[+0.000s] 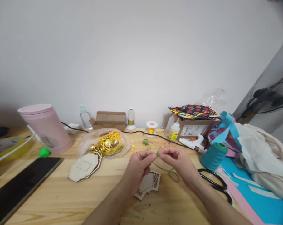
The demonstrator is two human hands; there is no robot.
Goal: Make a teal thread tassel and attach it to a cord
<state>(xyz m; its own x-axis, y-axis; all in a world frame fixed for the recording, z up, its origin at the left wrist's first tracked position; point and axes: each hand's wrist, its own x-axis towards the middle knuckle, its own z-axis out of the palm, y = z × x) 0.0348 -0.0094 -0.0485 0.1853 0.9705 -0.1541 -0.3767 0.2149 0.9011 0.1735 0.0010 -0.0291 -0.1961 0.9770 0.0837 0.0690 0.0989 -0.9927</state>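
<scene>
Both hands meet above the middle of the table, fingertips almost touching. My left hand (141, 164) pinches a green cord (157, 153) between thumb and forefinger. Opposite it, my right hand (175, 159) pinches the same cord, which looks bunched or looped between the fingertips. A loose length of it curls down over the tabletop to the right, and a small green cord bundle (145, 142) lies just beyond. Under my left hand sits a fan-shaped wooden frame (155, 181) with cut-out lattice ends, partly covered by that hand.
Left of my hands are a plastic bag with yellow cord and brass bells (108, 143), octagonal pieces (82, 167), a phone (24, 187) and a pink tumbler (46, 128). To the right are black-handled scissors (212, 178), a teal thread cone (214, 156), a glue gun (193, 143) and a glue bottle (174, 131).
</scene>
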